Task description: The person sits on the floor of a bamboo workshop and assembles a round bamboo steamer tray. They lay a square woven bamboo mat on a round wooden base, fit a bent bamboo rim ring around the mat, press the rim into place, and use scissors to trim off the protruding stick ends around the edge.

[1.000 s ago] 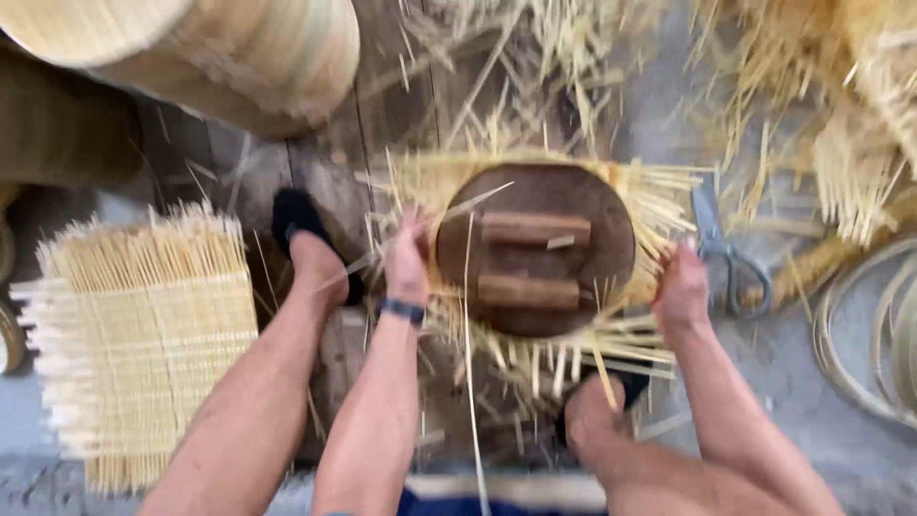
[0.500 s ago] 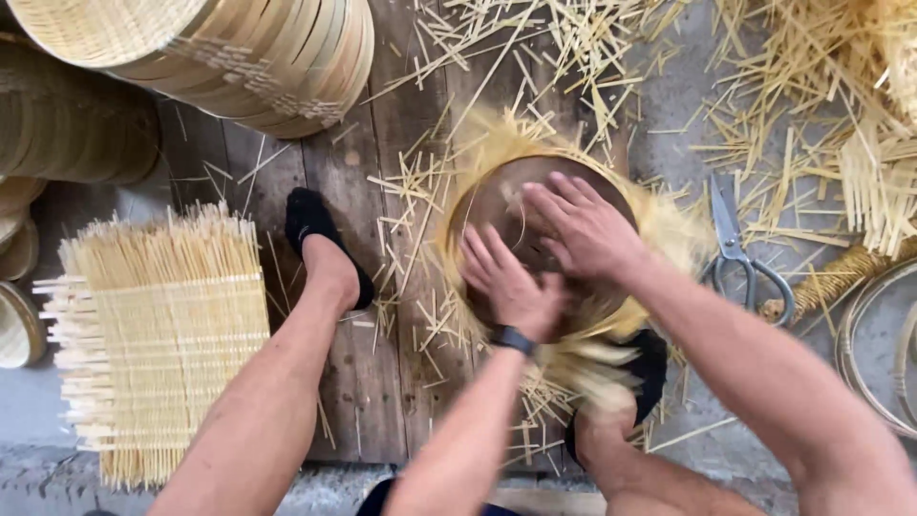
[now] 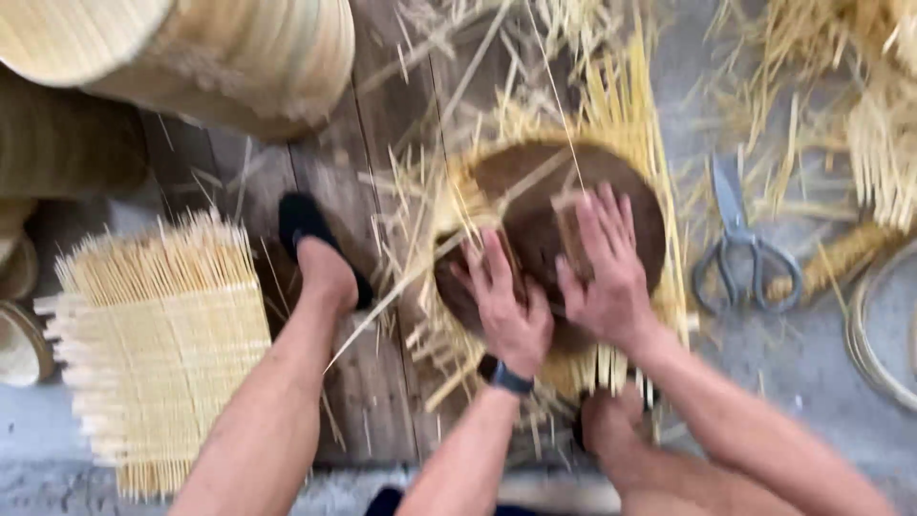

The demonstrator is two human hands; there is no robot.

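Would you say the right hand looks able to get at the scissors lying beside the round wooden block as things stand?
Probably yes. The right hand lies flat on the wooden block, holding nothing, and the scissors lie in the open just to its right, with only loose bamboo strips scattered nearby.

Matt dark wooden disc [image 3: 535, 215], pale bamboo-strip mat [image 3: 158, 349], metal scissors [image 3: 743, 244]

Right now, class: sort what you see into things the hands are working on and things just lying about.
In hand:
left hand
right hand
round dark wooden disc
bamboo strips under the disc

Lying about:
scissors
woven bamboo mat
stacked bamboo baskets
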